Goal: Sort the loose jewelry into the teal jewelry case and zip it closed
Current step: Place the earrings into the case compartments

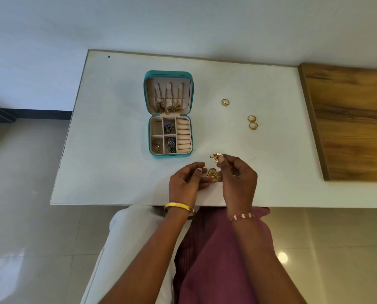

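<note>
The teal jewelry case [150, 137] lies open on the white table, lid up with gold chains hanging inside, and earrings in its small compartments. My left hand [184, 183] pinches a gold cluster earring [212, 174] just right of its fingertips. My right hand [238, 178] holds a second gold cluster earring [216, 156] up between thumb and forefinger. Both hands are near the table's front edge, below and right of the case. Three gold rings lie loose to the right: one ring [225, 102] further back, two rings [252, 122] touching each other.
The white table [117, 128] ends at its left edge near the case and at the front edge under my wrists. A wooden board [354, 123] covers the table's right side. Tiled floor lies below.
</note>
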### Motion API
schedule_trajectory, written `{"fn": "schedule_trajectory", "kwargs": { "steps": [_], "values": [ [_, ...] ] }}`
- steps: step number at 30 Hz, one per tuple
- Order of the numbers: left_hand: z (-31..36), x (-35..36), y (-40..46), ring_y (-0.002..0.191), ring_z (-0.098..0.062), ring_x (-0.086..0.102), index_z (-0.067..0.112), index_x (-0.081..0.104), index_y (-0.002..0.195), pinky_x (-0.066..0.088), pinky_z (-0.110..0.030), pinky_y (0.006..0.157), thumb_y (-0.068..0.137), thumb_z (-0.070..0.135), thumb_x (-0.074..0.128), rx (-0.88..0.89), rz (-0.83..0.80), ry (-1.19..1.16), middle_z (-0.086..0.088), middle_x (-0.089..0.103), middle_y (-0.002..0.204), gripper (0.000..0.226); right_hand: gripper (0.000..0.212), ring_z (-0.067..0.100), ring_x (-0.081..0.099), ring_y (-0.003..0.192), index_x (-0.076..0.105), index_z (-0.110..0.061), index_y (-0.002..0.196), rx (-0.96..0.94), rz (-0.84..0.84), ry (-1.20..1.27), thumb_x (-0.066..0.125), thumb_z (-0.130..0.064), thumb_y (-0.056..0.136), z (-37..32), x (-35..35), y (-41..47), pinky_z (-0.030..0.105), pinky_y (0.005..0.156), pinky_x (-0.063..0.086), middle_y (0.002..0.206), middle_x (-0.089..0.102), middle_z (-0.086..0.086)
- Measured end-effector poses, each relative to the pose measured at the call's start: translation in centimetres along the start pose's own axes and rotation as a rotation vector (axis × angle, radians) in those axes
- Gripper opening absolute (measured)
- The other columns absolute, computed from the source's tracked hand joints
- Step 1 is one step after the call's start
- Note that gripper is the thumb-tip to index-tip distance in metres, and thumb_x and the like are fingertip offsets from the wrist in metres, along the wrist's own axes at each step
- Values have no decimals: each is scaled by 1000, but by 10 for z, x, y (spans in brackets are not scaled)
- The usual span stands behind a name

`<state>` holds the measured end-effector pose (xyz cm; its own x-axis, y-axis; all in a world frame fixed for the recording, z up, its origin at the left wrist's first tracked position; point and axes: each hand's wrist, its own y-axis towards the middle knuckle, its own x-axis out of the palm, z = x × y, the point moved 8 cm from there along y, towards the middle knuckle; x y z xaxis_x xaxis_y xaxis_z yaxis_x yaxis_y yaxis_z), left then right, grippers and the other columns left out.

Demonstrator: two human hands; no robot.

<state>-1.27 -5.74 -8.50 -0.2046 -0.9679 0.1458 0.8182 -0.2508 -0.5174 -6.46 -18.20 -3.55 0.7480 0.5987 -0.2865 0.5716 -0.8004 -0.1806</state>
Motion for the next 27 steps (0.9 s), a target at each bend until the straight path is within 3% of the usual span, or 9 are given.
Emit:
{"fn": "schedule_trajectory", "kwargs": {
  "steps": [5,8,10,12,15,17,21,24,27],
  "values": [
    [6,-1,-5,57,-6,66,13,63,90,55,-17,58,90,1,47,18,-33,-17,6,69,68,21,11,14,63,73,65,-15,85,82,-65,-22,64,-4,82,8,7,-15,28,71,55,78,65,-2],
    [7,-3,-4,57,-2,64,7,65,100,54,-15,58,90,5,50,78,-21,135,3,66,73,18,9,6,59,74,66,-12,87,8,-40,-108,66,-6,80,7,8,-13,8,68,48,85,62,-2],
    [6,-2,-3,54,-2,64,4,65,101,54,-15,57,90,8,49,72,-24,184,2,66,72,19,11,12,58,77,68,-9,88,-82,-21,-182,70,-6,78,3,8,-12,3,63,43,90,55,-1],
    [2,-2,-4,50,-4,63,2,65,95,53,-16,51,93,13,46,-20,-23,103,-1,65,65,22,14,18,55,79,70,-6,90,-115,-58,-208,71,-6,76,1,12,-12,2,62,42,90,50,2],
    [-5,-4,-3,45,-10,63,5,60,80,53,-21,45,95,30,38,-228,-14,-174,-1,65,50,37,18,14,51,81,72,-9,93,-185,-149,-254,70,-5,76,-2,19,-15,2,65,40,82,44,-7],
    [-7,-7,-1,47,-12,64,6,59,78,53,-22,46,94,35,39,-287,-20,-262,-2,65,51,39,21,13,49,83,72,-13,95,-263,-193,-318,68,-2,78,-5,24,-18,3,67,40,81,42,-8],
    [-5,-8,-2,58,-13,66,7,65,78,55,-22,53,89,15,52,-245,-58,-271,-3,68,62,19,24,8,47,79,73,-12,93,-343,-198,-343,63,5,78,-9,26,-20,2,67,40,85,44,0],
    [-5,-8,-1,55,-12,66,5,65,83,56,-21,56,89,7,49,-219,-76,-282,0,68,57,17,24,1,49,67,71,-12,89,-265,-98,-250,60,6,79,-7,11,-12,3,61,39,82,46,-3],
    [-5,-10,1,53,-10,64,6,65,85,56,-20,56,89,8,50,-181,-61,-246,1,67,56,15,17,6,50,64,69,-13,91,-183,1,-310,62,-1,80,2,-5,-1,4,58,38,85,52,2]
  ]
}}
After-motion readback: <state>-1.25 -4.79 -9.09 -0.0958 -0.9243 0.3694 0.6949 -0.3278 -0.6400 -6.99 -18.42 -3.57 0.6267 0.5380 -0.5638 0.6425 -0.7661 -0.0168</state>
